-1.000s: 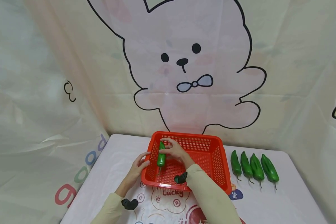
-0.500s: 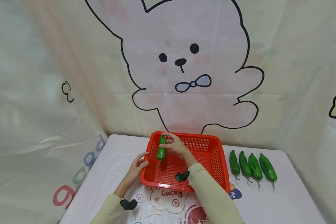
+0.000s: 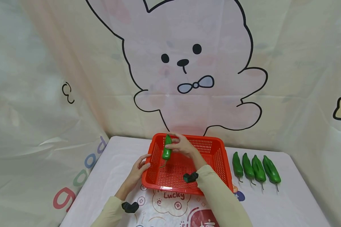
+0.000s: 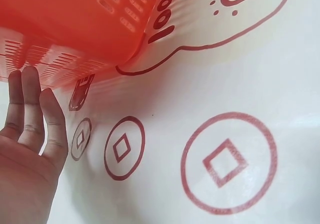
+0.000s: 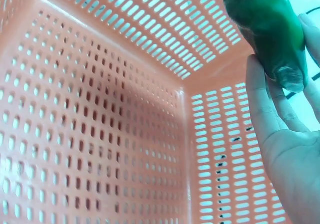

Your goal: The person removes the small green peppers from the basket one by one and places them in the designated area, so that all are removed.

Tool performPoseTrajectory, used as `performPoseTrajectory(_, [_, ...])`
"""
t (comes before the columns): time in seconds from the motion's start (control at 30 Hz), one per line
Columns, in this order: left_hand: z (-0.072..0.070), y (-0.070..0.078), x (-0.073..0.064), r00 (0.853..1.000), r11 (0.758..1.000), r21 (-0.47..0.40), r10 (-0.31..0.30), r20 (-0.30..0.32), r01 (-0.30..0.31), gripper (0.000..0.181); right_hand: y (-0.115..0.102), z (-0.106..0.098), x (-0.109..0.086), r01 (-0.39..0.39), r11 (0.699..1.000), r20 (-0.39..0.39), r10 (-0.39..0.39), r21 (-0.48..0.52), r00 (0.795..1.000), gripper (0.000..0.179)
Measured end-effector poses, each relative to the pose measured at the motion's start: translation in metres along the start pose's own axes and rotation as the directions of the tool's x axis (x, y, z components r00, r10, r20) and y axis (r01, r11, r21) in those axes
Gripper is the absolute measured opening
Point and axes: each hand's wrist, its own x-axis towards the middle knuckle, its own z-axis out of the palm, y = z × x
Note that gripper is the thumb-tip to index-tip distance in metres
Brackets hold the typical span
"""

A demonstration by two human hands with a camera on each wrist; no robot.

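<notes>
A green pepper [image 3: 167, 152] is held in my right hand [image 3: 184, 148], between thumb and fingers, above the left part of the red basket [image 3: 187, 190]. Its stem hangs down toward me in the head view. From the right wrist, the same pepper [image 5: 272, 32] shows up close, with the fingers along it and the mesh wall beyond. My left hand [image 3: 137, 170] touches the basket's left side. In the left wrist view, its nearly straight fingers [image 4: 31, 104] rest against the outer wall of the basket [image 4: 75, 44].
Several green peppers [image 3: 258, 168] lie side by side on the table, right of the basket. The white printed tablecloth [image 3: 295, 195] extends around them. A cartoon-printed backdrop [image 3: 224, 107] stands behind the table.
My right hand has lifted the pepper from low in the basket, carrying it up and then slightly to the right. The left hand stays at the basket's side.
</notes>
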Motion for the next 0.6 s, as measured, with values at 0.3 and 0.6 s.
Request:
performPoseTrajectory(0.3, [-0.001,0.004,0.002,0.998,0.998,0.066,0.001,-0.06,0.003,0.046,-0.023,-0.013,-0.017,0.013,0.999,-0.021,-0.012,0.036,1.0,0.07])
performPoseTrajectory(0.6, [0.002,0.009,0.001,0.995,0.993,0.117,0.036,-0.097,-0.024,0.041,-0.04,-0.029,-0.042,0.026,0.999,-0.023,-0.025,0.019,0.999,0.069])
